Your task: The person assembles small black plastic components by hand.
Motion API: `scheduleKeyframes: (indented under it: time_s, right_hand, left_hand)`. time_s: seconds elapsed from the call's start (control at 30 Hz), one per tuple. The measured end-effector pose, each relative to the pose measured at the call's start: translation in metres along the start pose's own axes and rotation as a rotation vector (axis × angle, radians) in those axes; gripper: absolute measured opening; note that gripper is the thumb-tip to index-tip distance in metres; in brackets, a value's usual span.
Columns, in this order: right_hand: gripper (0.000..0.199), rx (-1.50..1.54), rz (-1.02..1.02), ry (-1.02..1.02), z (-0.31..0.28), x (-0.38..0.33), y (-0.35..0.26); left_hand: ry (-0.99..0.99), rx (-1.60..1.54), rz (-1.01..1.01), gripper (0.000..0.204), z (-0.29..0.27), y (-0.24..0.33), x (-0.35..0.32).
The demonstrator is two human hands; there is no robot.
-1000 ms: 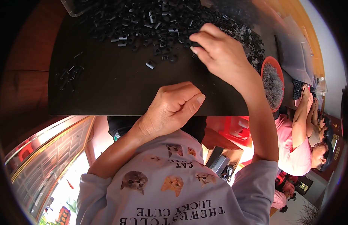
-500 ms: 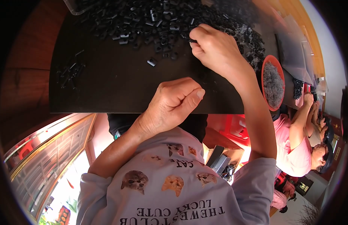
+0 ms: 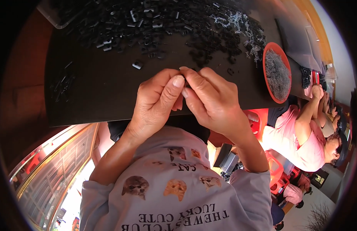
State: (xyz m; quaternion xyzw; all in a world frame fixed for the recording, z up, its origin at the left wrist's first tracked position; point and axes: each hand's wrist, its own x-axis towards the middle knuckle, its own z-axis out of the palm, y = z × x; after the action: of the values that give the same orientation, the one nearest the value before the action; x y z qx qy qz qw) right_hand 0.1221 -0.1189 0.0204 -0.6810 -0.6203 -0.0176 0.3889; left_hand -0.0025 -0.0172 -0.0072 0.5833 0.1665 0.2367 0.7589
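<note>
Both my hands meet fingertip to fingertip above the near part of the dark table (image 3: 109, 90). My left hand (image 3: 152, 101) is closed, its thumb pressed against curled fingers. Opposite it, my right hand (image 3: 216, 96) pinches with thumb and forefinger close to the left thumb. Whatever lies between the fingertips is tiny, dark and mostly hidden, so its kind cannot be made out. Beyond the hands spreads a heap of small black plastic parts (image 3: 147, 36), some tube-like. One loose black part (image 3: 137, 65) lies apart from the heap, nearer the left hand.
An orange-red bowl (image 3: 266, 73) holding small metal springs (image 3: 277, 77) stands at the right. More springs (image 3: 240, 24) lie scattered at the heap's far right. Thin black pins (image 3: 63, 82) rest at the table's left. Other people in pink (image 3: 301, 138) work farther right.
My right hand has come back from the heap, toward me, and now meets the left hand. The left hand has shifted slightly left and farther forward, its thumb now pointing up at the right fingertips.
</note>
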Motion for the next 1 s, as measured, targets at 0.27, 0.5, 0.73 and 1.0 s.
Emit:
scheduleKeyframes:
  time_s: [0.27,0.5,0.73,1.0]
  right_hand:
    - [0.011,-0.196,0.171,-0.039,-0.057,-0.004,0.048]
    - [0.01,-0.626,0.264,-0.249,-0.087,0.001,0.11]
    - [0.025,-0.434,0.282,-0.32,-0.065,0.019,0.087]
    - [0.033,-0.651,0.276,-0.325,-0.079,0.036,0.135]
  left_hand:
    - [-0.032,0.06,-0.035,0.035,-0.002,0.001,-0.002]
    - [-0.063,0.079,-0.041,0.036,-0.002,-0.002,-0.002]
    - [-0.028,0.061,-0.01,0.033,0.0,-0.005,-0.001]
    - [-0.086,0.124,0.036,0.027,-0.002,-0.004,0.0]
